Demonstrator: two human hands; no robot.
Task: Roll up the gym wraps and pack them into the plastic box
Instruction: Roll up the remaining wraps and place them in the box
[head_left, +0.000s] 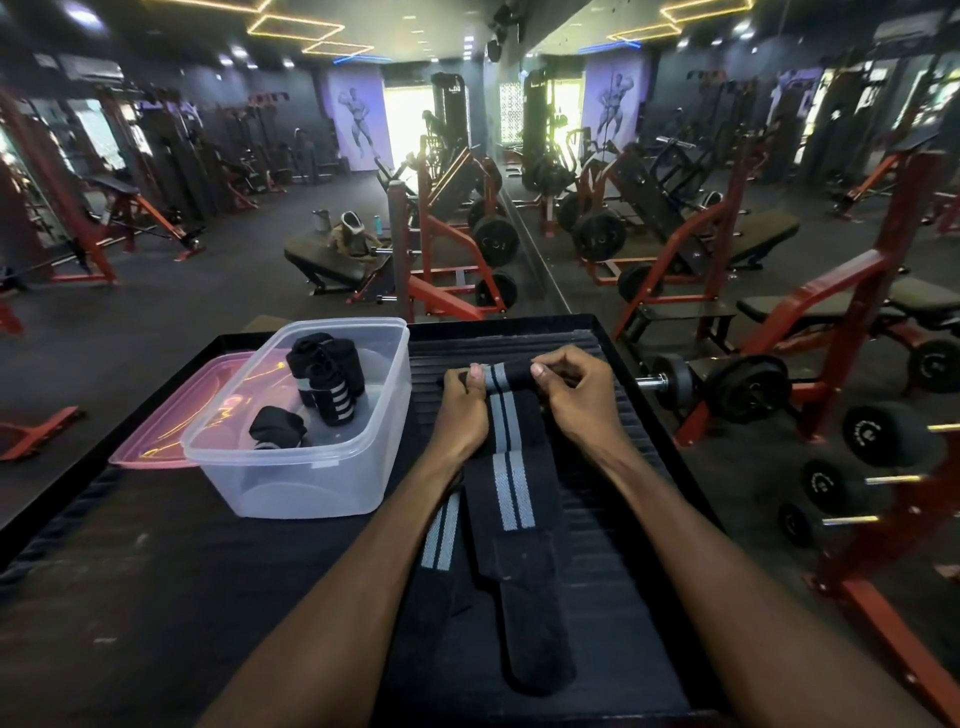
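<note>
While we pinch the rolled end of the wrap (506, 431) between both hands, the likeliest trouble is the roll going loose or crooked. Our left hand (464, 410) curls its grip round the left end of the roll, thumb up on top, and our right hand (571, 389) closes its grip on the right end, thumb pressed to the fabric. If either side turns faster than the other, we judge the roll would cone out and the stripes would wander off line. If we ease the pinch, the springy band may unwind.

A second wrap (441, 551) lies partly under the one we hold, just beside our left forearm. As the long tail drags toward the roll, it could catch that second wrap and pull it along.

The wrap in hand is black with two pale grey stripes down its length and a plain black tab at the near end. It lies flat on the ribbed dark tabletop (623, 519), running from the roll at the far end back toward us; most of it is not yet rolled.

The plastic box (306, 483) stands to the left, open, with rolled wraps (327, 374) already inside and its pink lid (156, 447) beside and partly beneath it. We think a fat, slack roll would crowd that box.
</note>
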